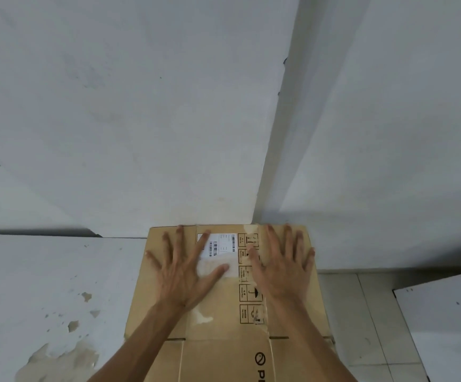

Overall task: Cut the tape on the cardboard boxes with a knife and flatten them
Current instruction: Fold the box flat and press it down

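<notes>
A brown cardboard box (223,346) stands against the white wall, its top edge touching the wall's corner. It bears a white shipping label (223,245), clear tape and printed handling symbols. My left hand (185,268) lies flat on the left part of the box with fingers spread, its thumb over the label's lower half. My right hand (281,266) presses flat on the right part, fingers spread too. No knife is in view.
White wall (141,106) fills the upper view, with a projecting column (389,133) on the right. Pale floor tiles (361,326) lie at the right, and a white board (449,326) leans at the far right. Peeling paint marks the lower left wall.
</notes>
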The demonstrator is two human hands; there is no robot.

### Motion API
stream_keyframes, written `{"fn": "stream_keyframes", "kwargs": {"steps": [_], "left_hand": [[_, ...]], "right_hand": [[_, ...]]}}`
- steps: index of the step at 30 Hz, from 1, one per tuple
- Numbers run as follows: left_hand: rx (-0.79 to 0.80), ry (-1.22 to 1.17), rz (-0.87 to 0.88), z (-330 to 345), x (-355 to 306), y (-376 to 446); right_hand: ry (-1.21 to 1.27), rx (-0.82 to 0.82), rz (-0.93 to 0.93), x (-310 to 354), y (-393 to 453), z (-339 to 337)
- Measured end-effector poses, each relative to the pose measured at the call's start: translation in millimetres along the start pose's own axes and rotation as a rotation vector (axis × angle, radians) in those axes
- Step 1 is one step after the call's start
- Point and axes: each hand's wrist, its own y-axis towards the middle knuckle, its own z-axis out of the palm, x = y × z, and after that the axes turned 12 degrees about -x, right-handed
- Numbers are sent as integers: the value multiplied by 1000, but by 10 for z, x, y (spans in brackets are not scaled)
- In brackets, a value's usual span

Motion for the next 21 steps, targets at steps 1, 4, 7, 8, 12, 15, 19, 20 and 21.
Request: {"fn": "stream_keyframes", "kwargs": {"steps": [1, 4, 7, 8, 12, 15, 19, 20, 21], "left_hand": [[16, -17, -7, -5, 3, 12], [119, -40, 21, -82, 25, 75], [212, -40, 60, -317, 57, 61], [200, -32, 74, -406, 67, 15], [164, -56, 108, -673, 201, -454], [123, -157, 79, -816, 430, -852], [26, -218, 1, -1113, 847, -1287], [8, -222, -15, -1195, 975, -1390], [-7, -222, -27, -1274, 1119, -1499]], "right_hand": [[-1, 28, 2, 1, 17, -16], [3, 113, -32, -17, 53, -90], [39, 136, -111, -97, -35, -235], [54, 121, -123, -116, -89, -284], [93, 67, -138, 7, -513, -526], [174, 105, -158, 292, -892, -669], [238, 139, -205, 779, -1424, -817], [249, 141, -231, 920, -1554, -844], [262, 142, -264, 1066, -1690, -877]]}}
